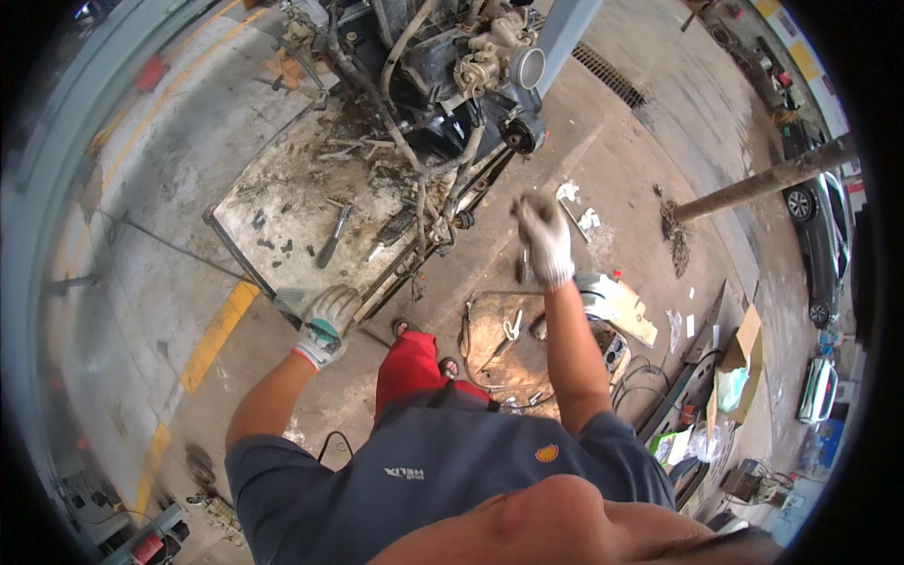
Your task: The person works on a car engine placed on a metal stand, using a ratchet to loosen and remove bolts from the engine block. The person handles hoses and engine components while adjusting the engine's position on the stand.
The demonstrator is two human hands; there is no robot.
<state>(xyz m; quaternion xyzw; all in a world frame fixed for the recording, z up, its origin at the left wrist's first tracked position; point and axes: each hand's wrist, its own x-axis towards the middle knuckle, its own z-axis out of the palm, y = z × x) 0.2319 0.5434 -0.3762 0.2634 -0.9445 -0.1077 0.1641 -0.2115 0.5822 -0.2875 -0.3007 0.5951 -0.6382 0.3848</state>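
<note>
Grimy metal and black plastic are what's mostly seen on the engine (461, 80), which is set at the far end of a low platform (282, 202), ahead of both hands. Its castings are dulled to a dusty grey-brown, and a round, silvery ring (527, 68) is stuck out on its right side, with a black pulley (521, 137) seen lower down. Rusty, dirt-caked bars (400, 146) are crossed in front of it, and the lower ends are rested over the platform's right edge. The platform's whitish top is badly stained with brown and black muck, heaviest up near the engine. A dark-handled tool (331, 243) is left lying there, with small black pieces (266, 245) scattered to its left.

White knit gloves are worn on both hands. The left hand (330, 322) is held at the platform's near corner, fingers close together; whether anything is gripped or touched can't be told. The right hand (546, 240) is raised to the right of the platform, fingers bent and blurred, so no idea if something's pinched in there. Below it, a brownish board (494, 320) is laid on the floor, with a white-ended tool (512, 325) on top.
</note>
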